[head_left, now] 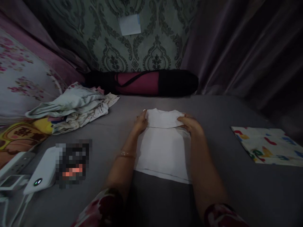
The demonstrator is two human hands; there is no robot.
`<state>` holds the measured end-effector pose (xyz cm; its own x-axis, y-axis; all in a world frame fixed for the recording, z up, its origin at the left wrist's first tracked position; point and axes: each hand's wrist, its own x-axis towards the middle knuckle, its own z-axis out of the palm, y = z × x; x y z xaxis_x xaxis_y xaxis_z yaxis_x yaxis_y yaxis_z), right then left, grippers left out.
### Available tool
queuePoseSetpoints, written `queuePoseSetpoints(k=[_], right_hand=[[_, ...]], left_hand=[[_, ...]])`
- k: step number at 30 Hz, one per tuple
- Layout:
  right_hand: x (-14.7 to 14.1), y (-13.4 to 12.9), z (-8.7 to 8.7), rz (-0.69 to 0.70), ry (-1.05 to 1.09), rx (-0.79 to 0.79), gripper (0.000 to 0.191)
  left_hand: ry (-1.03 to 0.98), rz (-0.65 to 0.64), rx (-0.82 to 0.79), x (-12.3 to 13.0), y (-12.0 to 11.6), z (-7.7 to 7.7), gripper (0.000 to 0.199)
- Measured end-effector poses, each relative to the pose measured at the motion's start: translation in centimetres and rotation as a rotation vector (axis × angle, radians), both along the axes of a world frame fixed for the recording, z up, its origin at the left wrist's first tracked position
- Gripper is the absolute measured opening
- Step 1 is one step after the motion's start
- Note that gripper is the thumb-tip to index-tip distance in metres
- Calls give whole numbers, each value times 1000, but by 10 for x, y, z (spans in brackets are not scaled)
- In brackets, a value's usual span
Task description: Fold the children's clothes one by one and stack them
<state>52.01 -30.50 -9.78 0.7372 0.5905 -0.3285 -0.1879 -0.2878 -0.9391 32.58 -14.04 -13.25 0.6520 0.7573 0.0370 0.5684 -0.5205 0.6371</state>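
A small white garment lies on the grey sheet in front of me, its upper part folded down over the body in a band. My left hand grips the left end of that folded band, thumb on top. At the right end, my right hand pinches the band between thumb and fingers; the fingers underneath are partly hidden by the cloth. The lower hem of the garment lies flat towards me, between my forearms.
Left, a pile of crumpled clothes lies beside a yellow cushion. Nearer are a white power bank with cables and a power strip. A folded patterned cloth lies right. A black and maroon bag lies along the wall.
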Motion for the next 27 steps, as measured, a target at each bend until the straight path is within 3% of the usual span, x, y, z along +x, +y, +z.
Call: queuePoseSetpoints(k=[10,15,19,22,27], right_hand=[[18,-5,-5,-27,-163,-219,28],[22,-12,-3,-16,-609,-478,35],[1,-4,8,123,-798,-526,39],[-26,14,12,228,-900,-517,51],[-58,35,-5,289,-921,-641,66]], left_hand=[[125,11,66,2,0,-2,66],[139,21,84,-2,-1,0,63],[96,-12,149,3,-10,12,56],[90,-115,184,16,-27,20,52],[175,-275,272,35,-56,15,54]])
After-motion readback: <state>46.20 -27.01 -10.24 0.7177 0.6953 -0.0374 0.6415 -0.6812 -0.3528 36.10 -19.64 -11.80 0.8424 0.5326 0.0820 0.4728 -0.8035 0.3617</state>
